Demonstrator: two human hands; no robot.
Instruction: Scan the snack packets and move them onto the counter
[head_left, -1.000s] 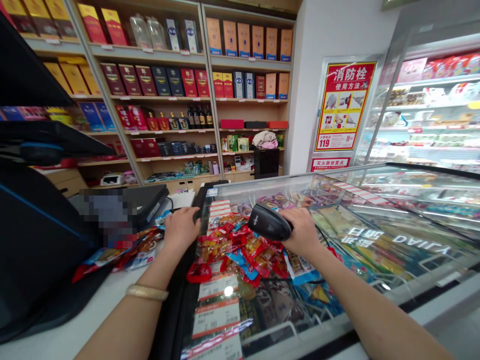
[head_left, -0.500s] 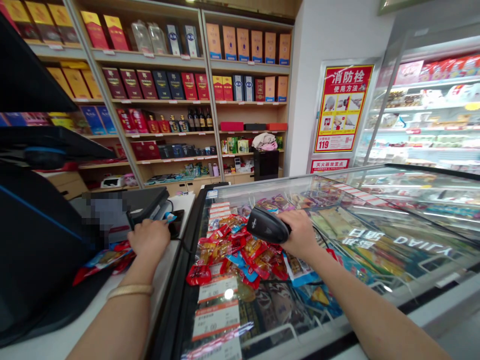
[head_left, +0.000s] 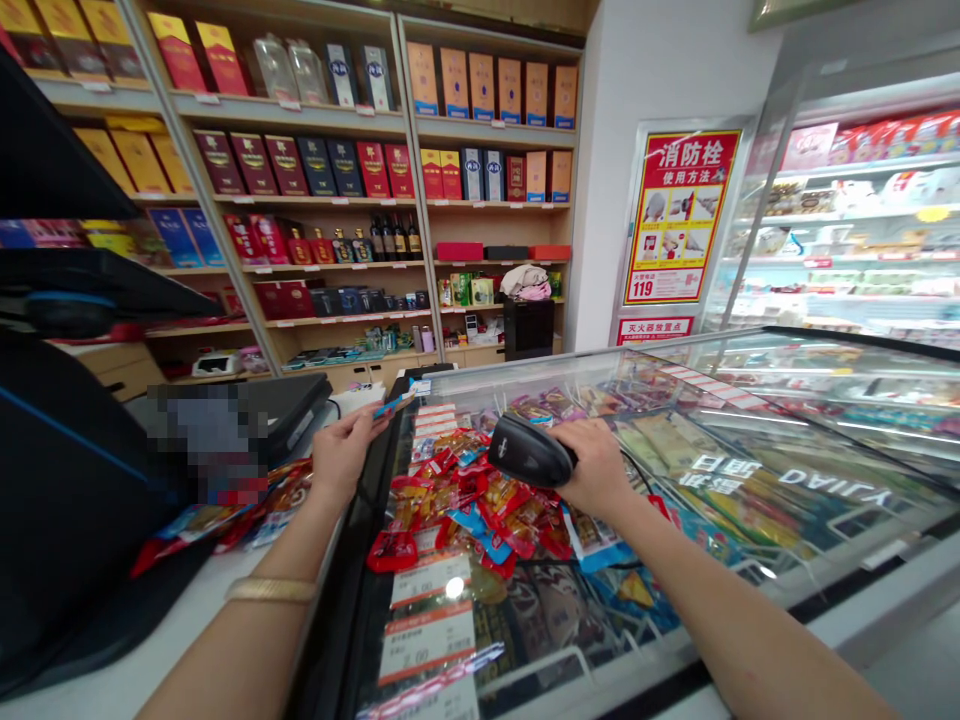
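Note:
My right hand [head_left: 592, 465] is wrapped round a black barcode scanner [head_left: 527, 452], its head turned to the left above the freezer's glass top. In my left hand [head_left: 347, 448] a small blue snack packet [head_left: 396, 402] is pinched by its end, over the freezer's left edge. Below the scanner lies a pile of red and blue snack packets [head_left: 480, 500] on the glass. More snack packets [head_left: 281, 495] lie on the white counter left of my left hand, partly behind my forearm.
A chest freezer [head_left: 750, 560] with a glass top fills the right side. At the left stand a black monitor [head_left: 67, 480] and a dark box-shaped machine [head_left: 296, 410]. Shelves of boxed bottles [head_left: 360, 168] line the back wall. The scanner's cable [head_left: 639, 468] runs beside my right hand.
My left hand has moved right and slightly up from the counter, carrying the blue snack packet to the freezer's edge. My right hand and the scanner have stayed nearly still.

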